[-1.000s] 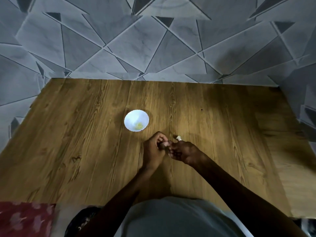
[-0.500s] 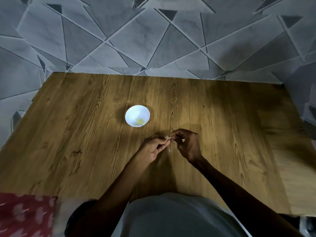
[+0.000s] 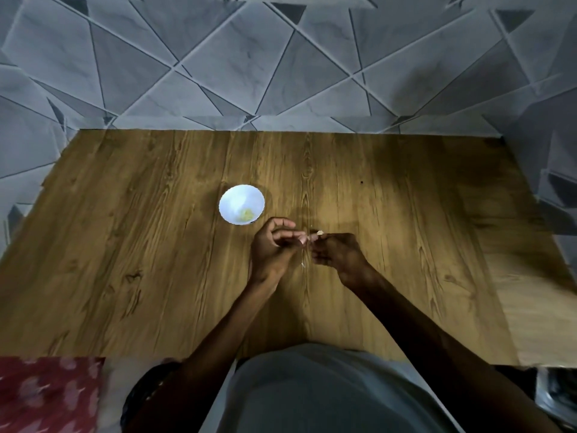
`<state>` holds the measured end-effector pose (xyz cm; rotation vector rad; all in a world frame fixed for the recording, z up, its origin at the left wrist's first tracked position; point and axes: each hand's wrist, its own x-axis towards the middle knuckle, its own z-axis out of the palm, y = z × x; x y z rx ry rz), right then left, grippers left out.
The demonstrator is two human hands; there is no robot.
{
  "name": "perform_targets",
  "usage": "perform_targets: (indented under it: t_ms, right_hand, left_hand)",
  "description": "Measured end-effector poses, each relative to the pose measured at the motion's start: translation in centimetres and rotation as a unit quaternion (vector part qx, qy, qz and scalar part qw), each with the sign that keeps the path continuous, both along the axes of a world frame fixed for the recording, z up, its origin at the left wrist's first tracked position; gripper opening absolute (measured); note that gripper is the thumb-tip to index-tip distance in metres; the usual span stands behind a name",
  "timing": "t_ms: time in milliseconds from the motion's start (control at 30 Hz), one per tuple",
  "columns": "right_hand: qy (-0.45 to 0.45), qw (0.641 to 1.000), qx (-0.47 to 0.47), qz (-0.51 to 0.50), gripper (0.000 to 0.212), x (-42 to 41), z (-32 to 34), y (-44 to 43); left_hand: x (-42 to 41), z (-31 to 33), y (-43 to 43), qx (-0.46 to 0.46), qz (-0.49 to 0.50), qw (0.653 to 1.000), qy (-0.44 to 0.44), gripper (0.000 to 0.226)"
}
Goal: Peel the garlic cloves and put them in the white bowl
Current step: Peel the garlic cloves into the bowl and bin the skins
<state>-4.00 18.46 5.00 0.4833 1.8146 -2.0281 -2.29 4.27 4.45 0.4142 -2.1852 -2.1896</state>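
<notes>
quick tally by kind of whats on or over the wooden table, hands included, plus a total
white bowl: 1
heap of peeled garlic in the bowl: 1 (pieces too small to count)
garlic clove pinched at the fingertips: 1
hands: 2, left hand and right hand
Total: 5

The garlic clove (image 3: pixel 319 233) shows only as a pale speck, the rest hidden by the fingertips of the left hand (image 3: pixel 274 250) and right hand (image 3: pixel 338 253) pinching it; yellowish bits (image 3: pixel 246 215) in the white bowl (image 3: pixel 232 201) are too small to count; the red cloth (image 3: pixel 46 395) is blurred and cut off by 2 edges.
</notes>
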Motion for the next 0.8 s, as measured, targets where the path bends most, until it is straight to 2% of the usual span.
perform_targets:
  t_ms: [67,167,200,267,333,367,433,500,600,800]
  right_hand:
    - [-0.101,0.993,-0.061,0.009,0.004,-0.2,0.6,0.4]
    - [-0.109,0.991,-0.079,0.016,0.005,-0.3,0.2,1.0]
    - [-0.077,0.995,-0.067,0.012,0.006,-0.2,0.0,0.9]
    - [0.065,0.997,0.036,0.008,0.006,-0.1,-0.6,1.0]
    - [0.237,0.953,0.187,0.034,0.005,-0.2,-1.3,0.9]
    - [0.294,0.925,0.235,0.046,0.006,-0.3,-1.6,0.8]
    - [0.343,0.898,0.269,0.06,0.01,-0.3,-1.8,0.8]
    - [0.368,0.886,0.276,0.065,0.013,-0.3,-1.9,1.0]
    - [0.363,0.892,0.261,0.073,0.012,-0.6,-2.1,1.2]
    - [0.263,0.948,0.177,0.036,0.017,-1.0,-1.5,1.0]
  left_hand:
    - [0.1,0.0,0.0,-0.025,-0.017,0.999,0.039,0.031]
    - [0.2,0.0,0.0,-0.029,-0.012,0.999,0.035,0.032]
    - [0.2,0.1,0.2,-0.009,0.002,1.0,0.005,0.032]
    - [0.1,0.5,0.4,0.102,0.036,0.991,-0.082,0.029]
    - [-0.3,0.9,0.4,0.261,0.043,0.95,-0.165,0.019]
    - [-0.6,1.1,0.4,0.317,0.04,0.927,-0.196,0.013]
    - [-1.0,1.5,0.1,0.371,0.036,0.898,-0.234,0.01]
    - [-1.3,1.7,0.0,0.378,0.036,0.892,-0.243,0.011]
    - [-1.3,1.8,-0.2,0.359,0.055,0.902,-0.233,0.02]
    - [-1.5,1.7,-0.6,0.343,0.052,0.911,-0.222,0.022]
